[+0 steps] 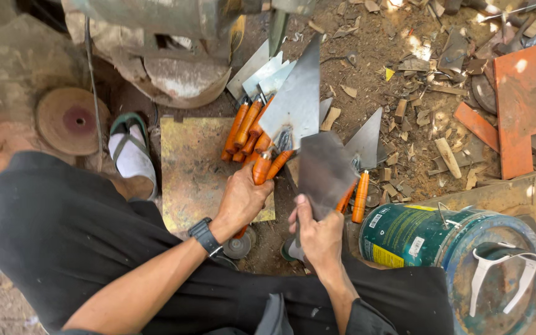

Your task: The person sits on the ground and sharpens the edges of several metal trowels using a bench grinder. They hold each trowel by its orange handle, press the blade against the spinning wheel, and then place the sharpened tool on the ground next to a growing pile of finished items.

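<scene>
My left hand [241, 200] is clenched around the orange wooden handle of a pointed steel trowel [294, 102]; my right hand [319, 232] pinches a dark steel blade [325, 174] at 5 o'clock of it. A pile of handled trowels [249, 102] lies at 11 o'clock, so several look finished; one more [363, 162] lies at 3 o'clock.

2 hands [241, 201] are in view. Trowels [298, 99] with orange handles number about 7, though the overlapping pile makes the count unsure. There is 1 dark metal sheet [325, 174], 1 green paint can [423, 239], 1 sandalled foot [131, 152], 1 round grinding disc [69, 120], 1 wristwatch [206, 236], and 2 orange boards [524, 105].
</scene>
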